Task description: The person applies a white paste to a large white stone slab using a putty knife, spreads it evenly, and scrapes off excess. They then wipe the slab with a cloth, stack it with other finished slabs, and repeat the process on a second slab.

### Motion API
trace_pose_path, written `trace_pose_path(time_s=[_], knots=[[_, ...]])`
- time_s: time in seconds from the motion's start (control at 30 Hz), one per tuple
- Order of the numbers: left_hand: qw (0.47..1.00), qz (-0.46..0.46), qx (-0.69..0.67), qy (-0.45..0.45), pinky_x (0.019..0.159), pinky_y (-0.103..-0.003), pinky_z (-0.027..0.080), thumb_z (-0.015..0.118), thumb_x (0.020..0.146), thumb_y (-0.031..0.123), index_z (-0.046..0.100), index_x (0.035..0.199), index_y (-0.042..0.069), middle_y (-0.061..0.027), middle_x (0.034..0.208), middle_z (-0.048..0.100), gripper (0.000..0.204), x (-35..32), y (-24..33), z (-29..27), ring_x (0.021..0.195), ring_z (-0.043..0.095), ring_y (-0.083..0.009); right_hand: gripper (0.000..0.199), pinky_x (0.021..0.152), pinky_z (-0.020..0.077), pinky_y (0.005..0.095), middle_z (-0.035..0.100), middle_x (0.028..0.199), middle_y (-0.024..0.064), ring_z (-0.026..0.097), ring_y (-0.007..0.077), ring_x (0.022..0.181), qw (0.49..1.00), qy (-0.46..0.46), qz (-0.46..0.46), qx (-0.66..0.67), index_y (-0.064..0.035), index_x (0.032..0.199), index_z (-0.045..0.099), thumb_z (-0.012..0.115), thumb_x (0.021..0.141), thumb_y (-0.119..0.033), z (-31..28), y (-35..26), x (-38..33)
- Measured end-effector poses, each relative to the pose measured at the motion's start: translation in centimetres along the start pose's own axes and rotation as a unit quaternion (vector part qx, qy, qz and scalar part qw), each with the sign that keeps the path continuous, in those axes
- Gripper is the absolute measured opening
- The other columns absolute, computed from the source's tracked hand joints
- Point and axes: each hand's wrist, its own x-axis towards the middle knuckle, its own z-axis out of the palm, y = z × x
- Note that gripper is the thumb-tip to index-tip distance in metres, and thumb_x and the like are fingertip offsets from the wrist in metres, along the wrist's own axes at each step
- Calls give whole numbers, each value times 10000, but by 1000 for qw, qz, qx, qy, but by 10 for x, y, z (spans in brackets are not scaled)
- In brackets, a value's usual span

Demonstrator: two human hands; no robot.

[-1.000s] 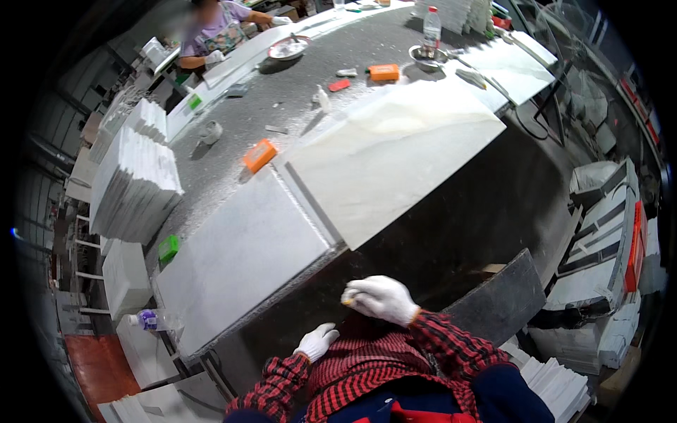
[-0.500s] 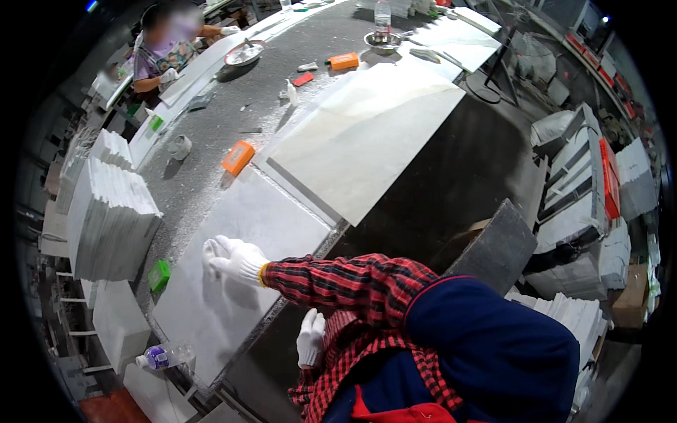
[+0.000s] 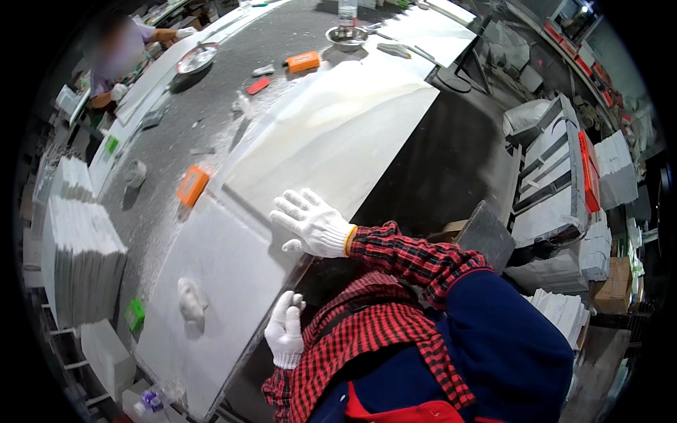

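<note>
My right hand [image 3: 314, 222], in a white knit glove with a yellow cuff, is spread open and holds nothing. It is over the near corner of a pale veined slab [image 3: 331, 141], beside the seam with a second slab; whether it touches cannot be told. My left hand [image 3: 285, 335], gloved too, is beside the near slab's right edge with its fingers loosely extended and nothing seen in them. On that light grey near slab [image 3: 226, 261] lies a crumpled white wad [image 3: 192, 302], apart from both hands.
Orange boxes [image 3: 192, 186] [image 3: 303, 62] and a steel bowl [image 3: 346, 39] with a bottle stand on the grey table. A stack of white tiles [image 3: 81, 261], a green box [image 3: 135, 314] and a plastic bottle [image 3: 155, 400] are at left. A co-worker [image 3: 116, 53] sits across the table.
My right hand has left the white wad on the near slab, moved right and spread its fingers. My left hand's fingers have bent slightly. The whole view has shifted.
</note>
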Motion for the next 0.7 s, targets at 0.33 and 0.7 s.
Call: trace_pose_path(time_s=[0.33, 0.7], knots=[[918, 103, 256, 286, 1103, -389, 414, 508, 995, 40, 496, 1378, -62, -190, 1360, 578, 396, 108, 9, 110, 1268, 551, -295, 774, 1139, 298, 502, 501, 1413, 192, 400, 368, 1375, 998, -49, 22, 32, -45, 1335, 544, 690, 759, -542, -73, 197, -20], [793, 87, 533, 281, 1139, -486, 351, 576, 950, 95, 482, 1389, -38, -234, 1421, 503, 469, 149, 16, 157, 1352, 442, -414, 713, 1139, 292, 490, 428, 1495, 232, 385, 392, 1388, 954, -49, 223, -192, -37, 1413, 488, 554, 932, -559, -139, 458, -60]])
